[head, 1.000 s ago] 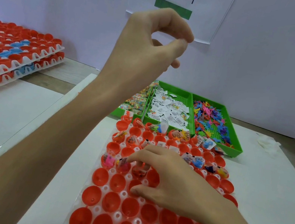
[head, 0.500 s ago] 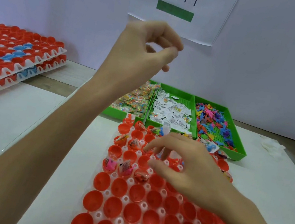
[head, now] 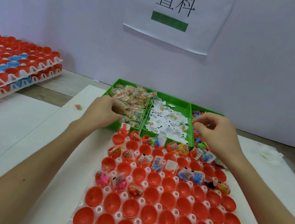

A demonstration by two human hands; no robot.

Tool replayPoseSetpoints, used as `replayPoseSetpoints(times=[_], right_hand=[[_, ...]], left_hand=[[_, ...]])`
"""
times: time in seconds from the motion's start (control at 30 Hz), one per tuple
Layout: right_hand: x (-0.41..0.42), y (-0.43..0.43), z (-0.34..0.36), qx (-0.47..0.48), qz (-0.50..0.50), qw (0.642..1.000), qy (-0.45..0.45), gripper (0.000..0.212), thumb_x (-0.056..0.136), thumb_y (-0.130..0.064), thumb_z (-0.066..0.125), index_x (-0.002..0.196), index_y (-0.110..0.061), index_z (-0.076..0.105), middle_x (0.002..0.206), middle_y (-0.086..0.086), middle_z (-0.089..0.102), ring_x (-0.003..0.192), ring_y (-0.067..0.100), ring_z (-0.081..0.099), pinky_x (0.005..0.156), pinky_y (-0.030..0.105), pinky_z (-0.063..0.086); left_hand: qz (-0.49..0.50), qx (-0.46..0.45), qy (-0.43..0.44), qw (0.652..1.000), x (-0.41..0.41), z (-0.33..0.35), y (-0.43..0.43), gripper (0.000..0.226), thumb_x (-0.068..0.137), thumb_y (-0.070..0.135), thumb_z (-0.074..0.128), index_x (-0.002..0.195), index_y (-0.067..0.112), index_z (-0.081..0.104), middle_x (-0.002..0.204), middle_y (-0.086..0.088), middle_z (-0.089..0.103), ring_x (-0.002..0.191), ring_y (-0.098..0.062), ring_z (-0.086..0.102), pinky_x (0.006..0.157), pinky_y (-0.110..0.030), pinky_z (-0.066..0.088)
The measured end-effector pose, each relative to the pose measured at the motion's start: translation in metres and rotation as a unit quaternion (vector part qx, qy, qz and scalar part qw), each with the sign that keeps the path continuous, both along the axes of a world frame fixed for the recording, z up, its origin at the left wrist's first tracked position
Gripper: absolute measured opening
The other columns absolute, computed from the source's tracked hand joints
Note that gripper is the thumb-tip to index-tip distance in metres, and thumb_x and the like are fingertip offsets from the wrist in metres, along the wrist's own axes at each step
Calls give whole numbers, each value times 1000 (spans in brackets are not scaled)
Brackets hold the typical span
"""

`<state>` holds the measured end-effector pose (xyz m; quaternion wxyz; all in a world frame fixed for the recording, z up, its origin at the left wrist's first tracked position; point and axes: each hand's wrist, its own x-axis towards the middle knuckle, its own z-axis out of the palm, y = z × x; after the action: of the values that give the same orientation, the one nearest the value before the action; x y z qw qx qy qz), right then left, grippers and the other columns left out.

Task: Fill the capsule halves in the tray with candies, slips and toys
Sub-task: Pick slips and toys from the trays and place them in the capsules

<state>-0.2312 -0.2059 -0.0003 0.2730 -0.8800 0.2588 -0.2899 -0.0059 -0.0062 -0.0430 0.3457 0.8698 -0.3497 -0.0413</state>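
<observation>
A white tray (head: pixel 107 189) of red capsule halves (head: pixel 148 214) lies in front of me. Its far rows and three halves at the left (head: pixel 120 182) hold candies, slips and toys; the near rows are bare. Behind it stand three green bins: candy packets (head: pixel 133 97), paper slips (head: pixel 169 119) and small plastic toys (head: pixel 202 141). My left hand (head: pixel 106 111) reaches into the candy bin, fingers curled into the packets. My right hand (head: pixel 216 132) is over the toy bin, thumb and fingers pinching down at the toys; its fingertips hide what they hold.
Stacked trays of red and blue capsule halves (head: pixel 12 68) sit at the far left. One loose candy packet (head: pixel 78 107) lies on the white mat left of the bins. A crumpled white cloth (head: pixel 269 155) lies at the right. A paper sign (head: pixel 179 13) hangs on the wall.
My left hand came down from the air into the candy bin. My right hand left the tray's filled halves and moved forward to the toy bin.
</observation>
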Motion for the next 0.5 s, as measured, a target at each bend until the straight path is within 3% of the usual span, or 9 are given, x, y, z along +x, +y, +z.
replayPoseSetpoints(times=[0.13, 0.23, 0.33, 0.5], right_hand=[[33, -9, -6, -39, 40, 993, 107, 10, 90, -17, 69, 91, -22, 78, 89, -11, 73, 80, -4, 61, 73, 21, 48], [53, -10, -11, -33, 106, 976, 188, 9, 90, -24, 72, 97, -22, 78, 93, -10, 72, 84, -2, 62, 82, 27, 52], [67, -9, -17, -26, 152, 951, 267, 16, 88, -32, 76, 102, -23, 76, 90, -11, 68, 82, -2, 61, 74, 21, 49], [78, -8, -23, -30, 152, 947, 280, 9, 88, -20, 76, 95, -21, 69, 84, -12, 63, 74, -2, 57, 59, 12, 40]], left_hand=[[16, -22, -6, 1000, -1, -2, 0, 15, 82, 12, 81, 97, 16, 81, 86, 3, 71, 73, 0, 57, 79, -23, 45], [37, -54, -6, 998, 0, -2, 4, 13, 79, 7, 81, 90, 15, 80, 82, -1, 73, 79, -12, 66, 79, -27, 51], [39, -75, -11, 996, 1, -2, 5, 11, 80, 7, 80, 87, 16, 79, 79, -2, 74, 74, -10, 66, 72, -25, 52], [63, -141, -19, 988, 2, 2, 2, 8, 86, 11, 76, 88, 19, 77, 75, 3, 69, 69, -11, 62, 64, -26, 46]])
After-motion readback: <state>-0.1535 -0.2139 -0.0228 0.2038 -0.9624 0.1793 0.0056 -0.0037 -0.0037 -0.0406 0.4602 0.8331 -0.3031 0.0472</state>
